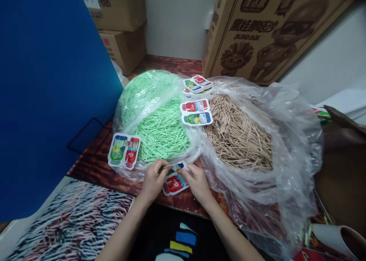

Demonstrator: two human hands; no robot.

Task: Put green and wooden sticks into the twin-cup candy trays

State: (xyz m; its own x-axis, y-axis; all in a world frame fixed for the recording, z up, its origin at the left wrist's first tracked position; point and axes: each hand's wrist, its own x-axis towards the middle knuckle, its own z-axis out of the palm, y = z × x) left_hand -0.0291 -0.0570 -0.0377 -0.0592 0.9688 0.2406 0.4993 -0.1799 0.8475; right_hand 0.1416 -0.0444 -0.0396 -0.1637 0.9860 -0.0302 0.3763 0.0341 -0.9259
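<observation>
My left hand (153,178) is closed in a pinch on a thin stick that points toward a small bottle-shaped pack (175,181) printed red and blue. My right hand (197,181) presses its fingers on that pack's right edge at the table's near edge. Just beyond lies an open clear bag of green sticks (161,129), and to its right an open bag of tan wooden sticks (238,133). A green-and-red pack (124,150) rests on the green bag's left rim. More packs (196,111) lie between the two bags, with others (197,84) further back.
A blue board (48,81) stands on the left. Cardboard boxes (264,28) stand at the back, with more boxes (120,24) at back left. A white cup (340,240) lies at lower right. The dark wooden table (94,165) shows near the left.
</observation>
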